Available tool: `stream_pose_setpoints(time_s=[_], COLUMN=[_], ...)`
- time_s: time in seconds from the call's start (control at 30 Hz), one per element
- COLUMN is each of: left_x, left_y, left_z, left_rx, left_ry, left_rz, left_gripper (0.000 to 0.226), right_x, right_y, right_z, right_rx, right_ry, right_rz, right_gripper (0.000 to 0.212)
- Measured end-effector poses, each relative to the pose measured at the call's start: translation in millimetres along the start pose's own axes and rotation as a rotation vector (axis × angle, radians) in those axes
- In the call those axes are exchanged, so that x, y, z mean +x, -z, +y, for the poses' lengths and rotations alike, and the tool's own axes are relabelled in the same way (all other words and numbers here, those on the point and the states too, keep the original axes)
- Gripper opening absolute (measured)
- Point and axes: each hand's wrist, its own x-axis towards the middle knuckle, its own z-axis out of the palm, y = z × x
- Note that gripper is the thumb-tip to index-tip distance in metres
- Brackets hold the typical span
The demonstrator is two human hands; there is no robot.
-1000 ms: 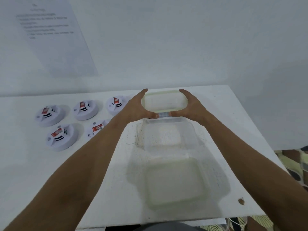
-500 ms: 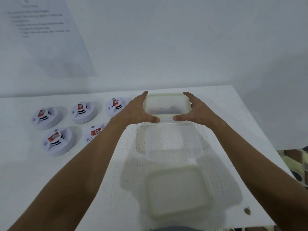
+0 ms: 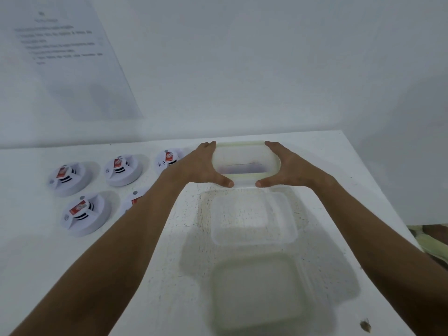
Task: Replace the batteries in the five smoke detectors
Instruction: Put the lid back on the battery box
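The scene is lit softly and evenly, with a bluish cast. Faint shadows are thrown toward 6 o'clock, perhaps from overhead light. Everything is slightly blurred; edges are bent by wide-angle distortion.

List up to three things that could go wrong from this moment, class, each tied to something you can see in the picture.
1. Both hands, left hand and right hand, hold the far box by its ends; a slip could spill the dark contents.
2. The left forearm crosses over the detectors; drawing back low could knock one.
3. An open box and lid lie right below; setting the far box down carelessly could hit them.
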Motion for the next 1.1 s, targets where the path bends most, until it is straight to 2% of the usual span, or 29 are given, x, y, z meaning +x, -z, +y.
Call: stream_pose_setpoints(time_s=[0.1, 0.2, 0.37, 0.57, 0.73, 0.87, 1.1], left_x=[7, 13, 24, 26, 29, 29, 29], left_y=[-2, -2, -2, -10, -11, -11, -13], left_z=[-3, 0, 1, 7, 8, 8, 8], left_rx=[0.079, 0.084, 0.093, 0.189, 0.232, 0.199, 0.160], left_ry=[-0.042, -0.108, -0.121, -0.165, -0.171, -0.164, -0.155], left_rz=[0.009, -0.006, -0.063, -0.020, -0.016, -0.037, -0.005], left_gripper=[0.139, 0.138, 0.138, 0.132, 0.133, 0.135, 0.131], right_x=[4, 15, 28, 30, 34, 37, 39], right_y=[1, 4, 4, -2, -2, -1, 1], right_z=[-3, -7, -7, -1, 2, 6, 8], right_rx=[-0.051, -0.087, -0.123, -0.083, -0.096, -0.203, -0.107], right_ry=[0.046, 0.069, 0.078, 0.122, 0.130, 0.138, 0.136], right_rz=[-0.006, -0.047, -0.099, -0.060, -0.090, -0.142, -0.102], right_gripper=[0.123, 0.131, 0.137, 0.132, 0.138, 0.139, 0.132])
